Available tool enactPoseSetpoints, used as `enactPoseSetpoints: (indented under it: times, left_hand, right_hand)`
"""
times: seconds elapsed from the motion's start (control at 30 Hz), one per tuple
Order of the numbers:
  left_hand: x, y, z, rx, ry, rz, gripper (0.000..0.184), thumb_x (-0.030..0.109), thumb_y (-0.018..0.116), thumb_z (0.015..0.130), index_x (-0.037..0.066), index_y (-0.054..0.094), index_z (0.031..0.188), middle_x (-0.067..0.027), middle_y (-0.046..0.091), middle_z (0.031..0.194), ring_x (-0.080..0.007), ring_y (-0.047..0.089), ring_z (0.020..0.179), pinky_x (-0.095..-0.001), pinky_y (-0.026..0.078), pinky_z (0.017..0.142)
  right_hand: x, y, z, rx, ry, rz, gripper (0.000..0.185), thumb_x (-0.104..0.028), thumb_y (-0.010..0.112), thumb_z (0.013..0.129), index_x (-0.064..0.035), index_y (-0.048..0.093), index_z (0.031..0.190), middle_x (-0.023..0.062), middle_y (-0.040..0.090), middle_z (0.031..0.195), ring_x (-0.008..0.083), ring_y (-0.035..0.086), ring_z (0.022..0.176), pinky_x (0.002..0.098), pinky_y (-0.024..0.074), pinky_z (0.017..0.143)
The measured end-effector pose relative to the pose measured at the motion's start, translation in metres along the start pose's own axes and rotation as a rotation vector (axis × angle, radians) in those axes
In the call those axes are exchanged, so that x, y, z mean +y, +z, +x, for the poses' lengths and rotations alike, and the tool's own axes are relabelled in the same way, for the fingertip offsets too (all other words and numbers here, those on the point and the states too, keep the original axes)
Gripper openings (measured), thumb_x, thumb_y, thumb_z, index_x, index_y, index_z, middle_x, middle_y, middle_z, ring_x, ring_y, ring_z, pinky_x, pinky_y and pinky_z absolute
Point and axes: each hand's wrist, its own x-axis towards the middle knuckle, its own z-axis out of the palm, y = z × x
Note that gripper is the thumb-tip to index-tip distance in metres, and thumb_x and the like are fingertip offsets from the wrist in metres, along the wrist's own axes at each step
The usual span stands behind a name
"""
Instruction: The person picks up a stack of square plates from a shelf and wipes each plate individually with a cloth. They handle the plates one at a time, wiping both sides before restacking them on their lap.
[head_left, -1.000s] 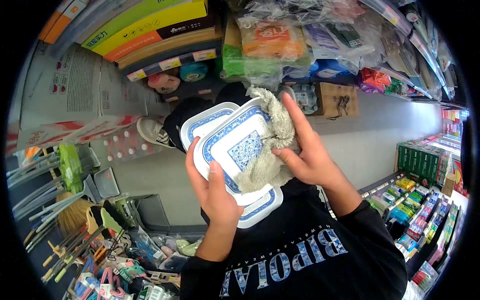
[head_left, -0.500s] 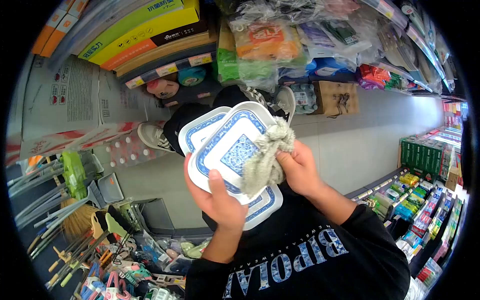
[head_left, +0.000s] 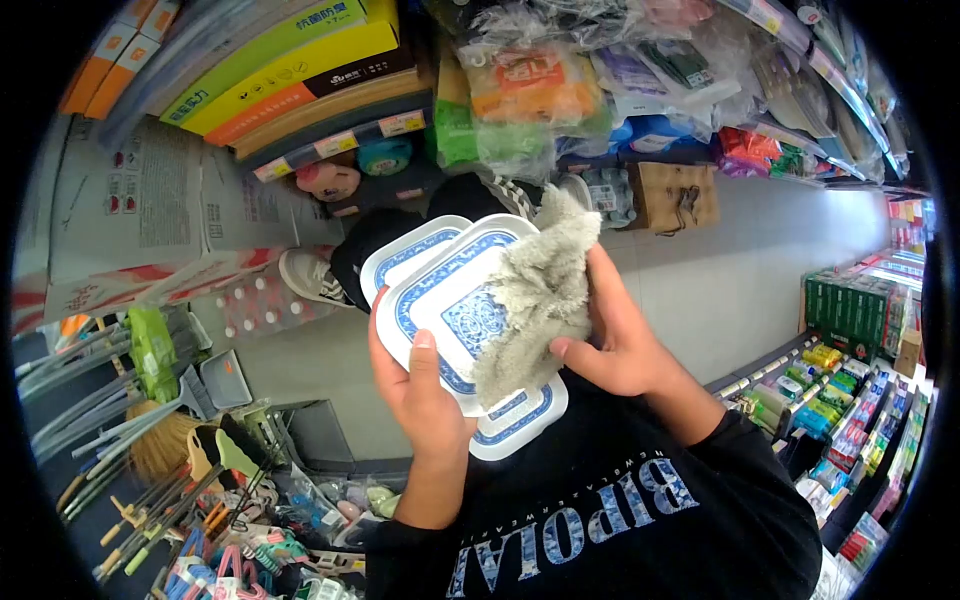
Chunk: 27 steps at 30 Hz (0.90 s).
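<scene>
My left hand (head_left: 420,385) grips the left side of a white rectangular tray (head_left: 412,312) with a blue patterned border and centre, its thumb on the upper face. A fluffy grey-green cloth (head_left: 545,290) covers the tray's right side. My right hand (head_left: 615,340) holds that cloth at its right edge, thumb on top and the other fingers partly hidden behind. Beneath the held tray lies another matching tray (head_left: 385,258), whose upper left end shows. A blue-bordered end of a tray (head_left: 525,425) also sticks out at the lower right, above my lap.
Large cartons (head_left: 150,200) stand on the left, near shrink-wrapped bottles (head_left: 265,305). Brooms and a dustpan (head_left: 226,378) fill the lower left. Ahead are shelves with bagged goods (head_left: 530,80). A cardboard box (head_left: 675,195) sits on the aisle floor; stocked shelves (head_left: 820,400) line the right.
The cloth has gone from bunched up to spread wider, reaching further up along the tray's right edge. My right hand's fingers have opened out behind it. The trays have barely moved.
</scene>
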Motion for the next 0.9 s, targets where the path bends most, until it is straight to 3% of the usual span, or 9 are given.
enactPoseSetpoints:
  times: [0.1, 0.2, 0.33, 0.37, 0.47, 0.57, 0.67, 0.87, 0.9]
  left_hand:
    - [0.004, 0.0, 0.002, 0.015, -0.012, -0.024, 0.053, 0.004, 0.049, 0.1, -0.003, 0.034, 0.151, -0.0219, 0.053, 0.141, -0.0269, 0.059, 0.125, -0.0411, 0.048, 0.107]
    - [0.007, 0.006, -0.002, -0.006, -0.043, 0.033, 0.053, 0.003, 0.049, 0.1, -0.004, 0.035, 0.151, -0.0219, 0.053, 0.141, -0.0269, 0.058, 0.124, -0.0406, 0.046, 0.108]
    - [0.01, 0.005, -0.009, -0.06, -0.022, 0.107, 0.054, 0.003, 0.051, 0.099, -0.005, 0.035, 0.15, -0.0231, 0.054, 0.139, -0.0271, 0.058, 0.125, -0.04, 0.046, 0.108]
    - [0.011, 0.006, -0.01, -0.043, 0.009, 0.095, 0.055, 0.004, 0.052, 0.1, -0.005, 0.034, 0.15, -0.0235, 0.054, 0.139, -0.0274, 0.058, 0.125, -0.0405, 0.046, 0.108]
    - [0.013, 0.008, -0.008, 0.002, 0.112, 0.068, 0.055, 0.006, 0.052, 0.101, -0.005, 0.032, 0.151, -0.0246, 0.054, 0.139, -0.0286, 0.058, 0.125, -0.0421, 0.047, 0.107]
    - [0.012, 0.009, -0.006, 0.018, 0.219, 0.046, 0.056, 0.008, 0.053, 0.102, -0.006, 0.03, 0.151, -0.0255, 0.053, 0.139, -0.0305, 0.058, 0.125, -0.0446, 0.049, 0.105]
    - [0.003, 0.013, -0.005, 0.045, 0.223, 0.028, 0.057, 0.007, 0.054, 0.101, -0.006, 0.029, 0.151, -0.0252, 0.054, 0.138, -0.0299, 0.06, 0.123, -0.0432, 0.05, 0.104]
    - [0.008, -0.002, -0.005, -0.055, 0.03, 0.121, 0.055, 0.011, 0.059, 0.101, -0.008, 0.037, 0.148, -0.0228, 0.058, 0.135, -0.0256, 0.061, 0.12, -0.0392, 0.049, 0.104]
    - [0.009, -0.005, -0.008, -0.057, 0.028, 0.176, 0.055, 0.011, 0.059, 0.101, -0.009, 0.038, 0.148, -0.0224, 0.059, 0.134, -0.0248, 0.061, 0.119, -0.0384, 0.049, 0.103]
  right_hand:
    - [-0.005, -0.007, 0.006, 0.052, -0.219, -0.501, 0.113, -0.025, 0.09, 0.073, 0.0067, 0.02, 0.156, 0.0311, 0.025, 0.16, 0.045, 0.025, 0.151, 0.0446, 0.0232, 0.122]
    - [-0.001, 0.004, 0.014, 0.097, -0.092, -0.309, 0.112, -0.027, 0.091, 0.072, 0.0066, 0.023, 0.156, 0.0311, 0.025, 0.16, 0.0445, 0.026, 0.151, 0.0456, 0.0237, 0.122]
    - [0.002, -0.001, 0.02, 0.022, -0.179, -0.291, 0.102, -0.022, 0.085, 0.08, 0.0038, 0.023, 0.157, 0.0299, 0.044, 0.15, 0.0443, 0.043, 0.142, 0.0449, 0.0349, 0.117]
    - [-0.006, 0.004, 0.018, 0.062, -0.08, -0.224, 0.077, -0.016, 0.078, 0.088, 0.0036, 0.038, 0.151, 0.0225, 0.06, 0.136, 0.0352, 0.061, 0.124, 0.0399, 0.0468, 0.107]
    - [0.008, 0.015, 0.003, 0.018, 0.327, 0.335, 0.048, -0.009, 0.071, 0.095, 0.0037, 0.054, 0.138, 0.0129, 0.068, 0.125, 0.0209, 0.067, 0.11, 0.034, 0.0525, 0.097]
    - [0.005, 0.026, -0.008, 0.073, 0.409, 0.549, 0.029, -0.004, 0.065, 0.098, 0.0042, 0.062, 0.126, 0.006, 0.07, 0.118, 0.0109, 0.063, 0.107, 0.0304, 0.0526, 0.094]
    - [0.01, 0.024, -0.003, 0.081, 0.421, 0.694, 0.032, -0.003, 0.066, 0.097, 0.0039, 0.061, 0.128, 0.0073, 0.07, 0.118, 0.0121, 0.064, 0.107, 0.0306, 0.0526, 0.094]
    - [-0.014, 0.01, 0.012, 0.044, 0.245, 0.232, 0.029, -0.006, 0.067, 0.097, 0.0028, 0.063, 0.125, 0.0071, 0.072, 0.116, 0.0123, 0.065, 0.106, 0.0298, 0.0526, 0.092]
    - [-0.013, 0.009, 0.016, 0.044, 0.196, 0.127, 0.027, -0.008, 0.067, 0.097, 0.003, 0.064, 0.121, 0.0109, 0.074, 0.111, 0.0157, 0.069, 0.104, 0.0314, 0.0533, 0.09]
